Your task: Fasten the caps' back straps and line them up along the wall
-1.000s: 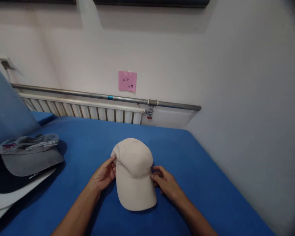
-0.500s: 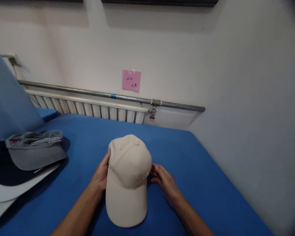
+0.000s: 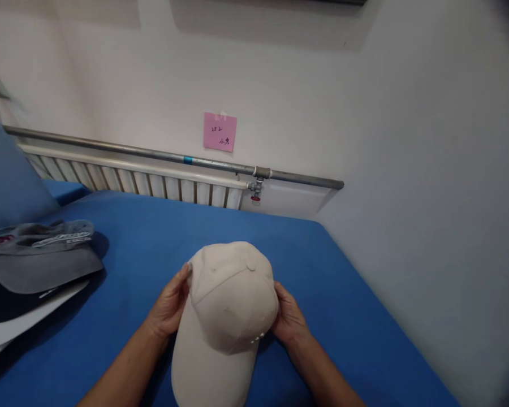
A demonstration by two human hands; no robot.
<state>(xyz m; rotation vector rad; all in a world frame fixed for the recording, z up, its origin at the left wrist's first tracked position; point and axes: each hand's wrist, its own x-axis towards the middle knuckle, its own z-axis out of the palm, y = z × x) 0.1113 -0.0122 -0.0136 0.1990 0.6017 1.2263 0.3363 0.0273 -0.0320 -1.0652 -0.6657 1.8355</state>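
Matt cloth cap [image 3: 233,305], smooth blue tabletop [image 3: 348,316], dull metal pipe [image 3: 144,151].

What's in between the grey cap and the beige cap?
In the head view, there's a stretch of blue surface, then the person's left hand, touching the beige cap.

head camera | looks from above the near side of the table [image 3: 331,294] | faces forward and down, toward the wall [image 3: 280,85] | close to the cap [image 3: 233,299], whose brim the lower frame edge cuts

Workroom, perhaps — radiator [image 3: 142,182], note [image 3: 219,132]
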